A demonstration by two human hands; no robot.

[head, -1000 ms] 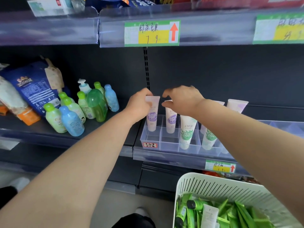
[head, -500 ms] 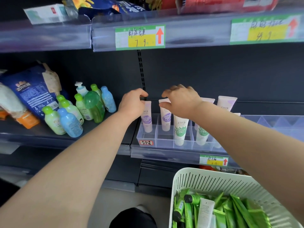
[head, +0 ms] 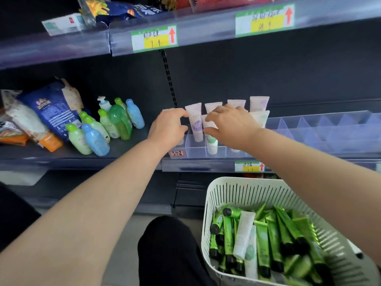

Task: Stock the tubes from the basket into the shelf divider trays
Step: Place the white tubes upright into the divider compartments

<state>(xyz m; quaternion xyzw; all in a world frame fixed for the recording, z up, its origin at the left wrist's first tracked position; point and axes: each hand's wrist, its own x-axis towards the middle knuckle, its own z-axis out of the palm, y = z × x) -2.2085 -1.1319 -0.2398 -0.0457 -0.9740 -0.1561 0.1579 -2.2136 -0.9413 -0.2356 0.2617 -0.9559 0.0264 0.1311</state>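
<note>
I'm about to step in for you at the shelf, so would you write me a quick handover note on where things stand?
Left hand: curled round the left-end tube, which is mostly hidden behind it, in the divider tray.
Right hand: pinching the top of the green-label tube in the front row.
Done: several white tubes stand upright in the tray's left compartments, among them a purple-label tube.
Left: the right-hand compartments hold nothing; the basket is heaped with green tubes and a few white ones.
</note>
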